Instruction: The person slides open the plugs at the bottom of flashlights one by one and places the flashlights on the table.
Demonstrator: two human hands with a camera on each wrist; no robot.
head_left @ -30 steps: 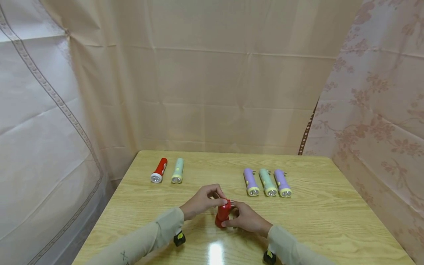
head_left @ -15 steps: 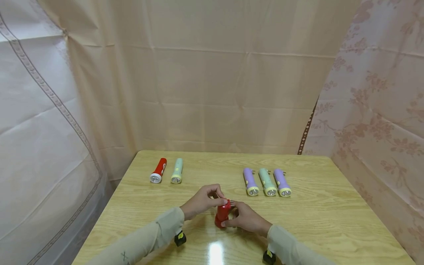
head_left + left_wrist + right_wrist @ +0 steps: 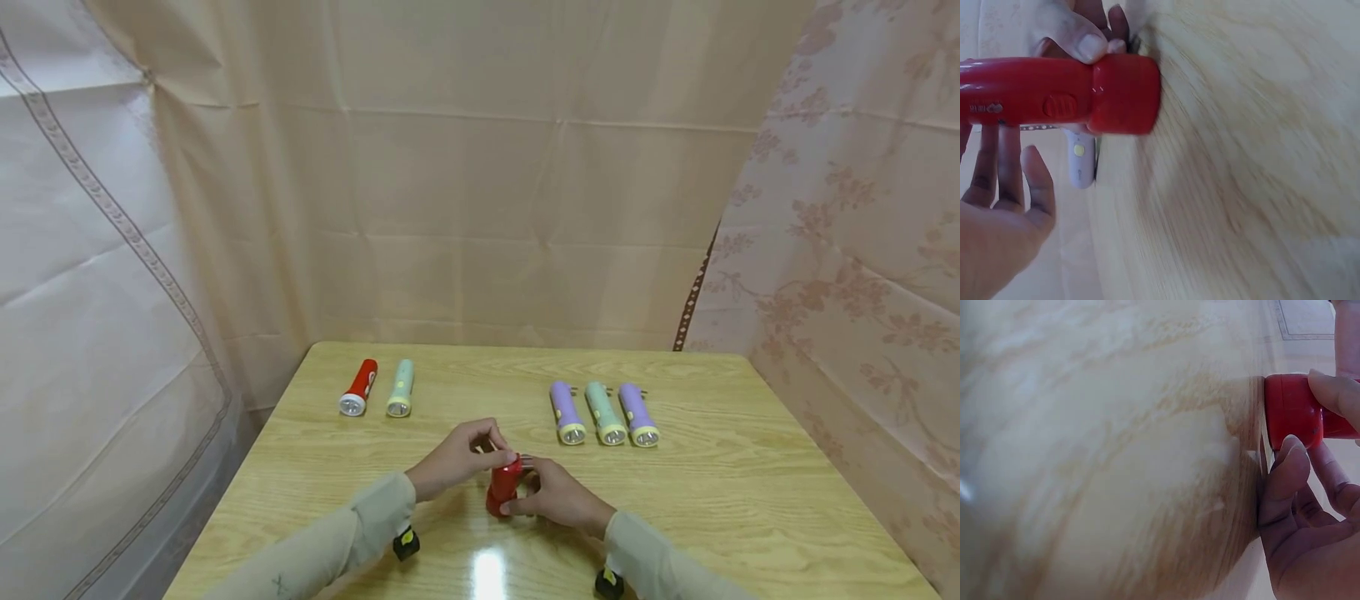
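Observation:
A red flashlight (image 3: 505, 483) stands upright on the table, its wide head down. At its upper end my left hand (image 3: 459, 460) holds it, with the thumb on the top edge. My right hand (image 3: 561, 498) grips it low, thumb and fingers about the wide head. Thin metal prongs (image 3: 527, 459) stick out from the upper end towards the right hand. In the left wrist view the flashlight (image 3: 1124, 94) shows a ribbed red switch (image 3: 1060, 105) on its side. The right wrist view shows the red head (image 3: 1291, 412) between right thumb and fingers; its lens is hidden.
On the wooden table (image 3: 735, 500), a red flashlight with white head (image 3: 361, 387) and a mint flashlight (image 3: 401, 388) lie back left. Right of centre lie a purple flashlight (image 3: 567, 412), a mint one (image 3: 605, 412) and another purple one (image 3: 638, 414). Curtains (image 3: 510, 183) hang behind.

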